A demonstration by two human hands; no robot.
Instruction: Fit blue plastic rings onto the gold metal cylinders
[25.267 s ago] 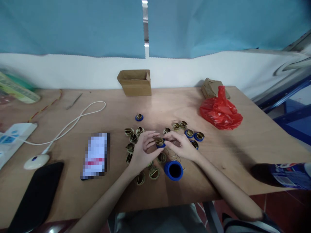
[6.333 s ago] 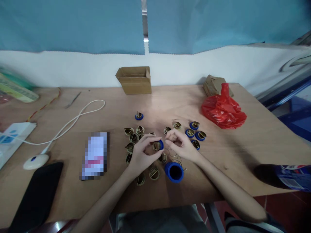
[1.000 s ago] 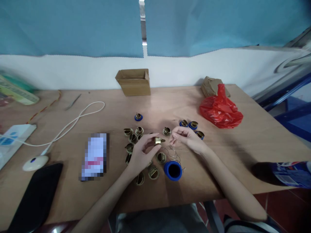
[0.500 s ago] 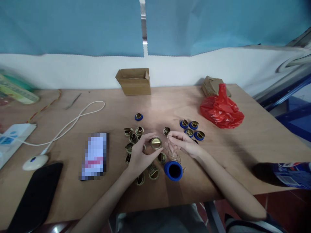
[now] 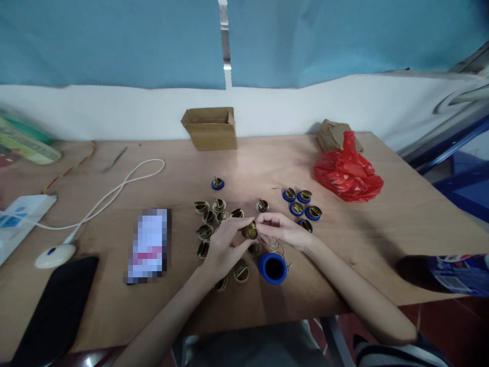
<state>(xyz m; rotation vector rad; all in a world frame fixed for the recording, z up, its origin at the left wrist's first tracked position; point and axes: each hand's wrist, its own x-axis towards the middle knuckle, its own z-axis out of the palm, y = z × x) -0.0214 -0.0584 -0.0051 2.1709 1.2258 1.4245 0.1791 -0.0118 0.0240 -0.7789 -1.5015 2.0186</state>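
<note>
Between the thumb and fingers of my left hand (image 5: 225,245) is a round brass-coloured fitting (image 5: 250,231), tilted on edge. My right hand (image 5: 284,230) pinches at the fitting's right edge; whatever its fingertips hold is too small to make out. Several similar brass fittings with upright flaps (image 5: 242,271) lie around my left hand. Just below the right hand are thin wire rings (image 5: 280,248), beside a stack of blue rings (image 5: 261,267). Several fittings seated in blue rings (image 5: 297,208) sit right of the hands, and one more blue-ringed fitting (image 5: 217,183) lies farther back.
An open cardboard box (image 5: 214,136) stands against the wall. At the back right are a red plastic bag (image 5: 349,176) and a brown package (image 5: 333,135). Phones (image 5: 57,306), a white cable (image 5: 114,191) and a power strip (image 5: 28,219) occupy the left; a bottle (image 5: 446,275) lies right.
My right hand has moved left and now meets the fitting in my left hand. The fitting has turned from facing up to tilted, and the left hand has shifted slightly right.
</note>
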